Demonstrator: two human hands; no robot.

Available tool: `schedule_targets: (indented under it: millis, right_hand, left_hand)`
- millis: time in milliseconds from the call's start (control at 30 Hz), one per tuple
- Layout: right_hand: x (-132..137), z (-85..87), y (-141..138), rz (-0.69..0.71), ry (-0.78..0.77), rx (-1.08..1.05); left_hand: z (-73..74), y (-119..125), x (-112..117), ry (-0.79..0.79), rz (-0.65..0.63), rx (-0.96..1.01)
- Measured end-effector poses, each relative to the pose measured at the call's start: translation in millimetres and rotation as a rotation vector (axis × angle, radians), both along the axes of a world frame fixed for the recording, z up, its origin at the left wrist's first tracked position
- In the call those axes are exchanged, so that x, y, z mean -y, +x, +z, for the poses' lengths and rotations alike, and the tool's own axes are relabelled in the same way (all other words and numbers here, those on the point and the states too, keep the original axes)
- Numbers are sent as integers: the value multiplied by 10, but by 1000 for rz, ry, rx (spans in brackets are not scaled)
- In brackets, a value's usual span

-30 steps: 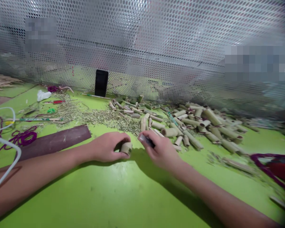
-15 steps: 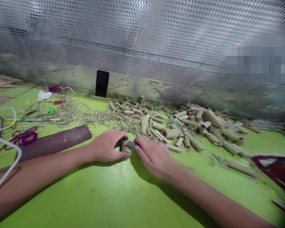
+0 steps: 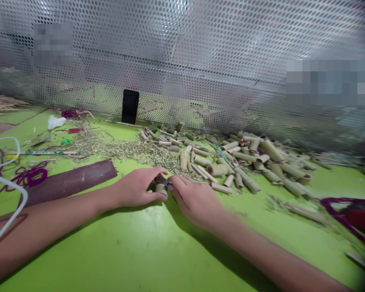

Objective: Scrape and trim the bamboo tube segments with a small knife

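Observation:
My left hand (image 3: 136,187) is closed round a short bamboo tube piece (image 3: 161,189) that stands on the green table (image 3: 134,251). My right hand (image 3: 193,198) grips a small dark blade (image 3: 162,181) and presses it onto the top of that piece. Both hands meet at the table's middle. Just beyond them lies a strip of thin bamboo slivers (image 3: 134,151). A big heap of cut bamboo tubes (image 3: 255,160) spreads to the right of my right hand.
A perforated metal screen (image 3: 182,65) walls off the back, with a black phone (image 3: 130,106) leaning on it. A dark brown board (image 3: 69,181) lies at the left beside purple cord (image 3: 30,176) and a white cable (image 3: 6,190). More purple cord (image 3: 349,209) lies at the right.
My right hand came left with the blade, from beside the bamboo piece to on top of it. My left hand stayed on the piece.

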State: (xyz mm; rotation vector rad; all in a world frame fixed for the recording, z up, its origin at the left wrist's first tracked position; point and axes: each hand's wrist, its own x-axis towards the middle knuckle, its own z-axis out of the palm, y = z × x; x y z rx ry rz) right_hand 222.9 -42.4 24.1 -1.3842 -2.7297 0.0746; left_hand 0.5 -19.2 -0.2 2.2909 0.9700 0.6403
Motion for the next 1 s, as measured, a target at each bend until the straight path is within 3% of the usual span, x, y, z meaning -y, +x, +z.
schedule_targets:
  millis: [500,1000]
  right_hand:
    - [-16,41,-15,-21,-4,35]
    - [-70,94,-29,-44,-162,44]
  left_hand:
    - [0,-4,-10,-11,-54,29]
    - [-17,-2,16,24,-44,62]
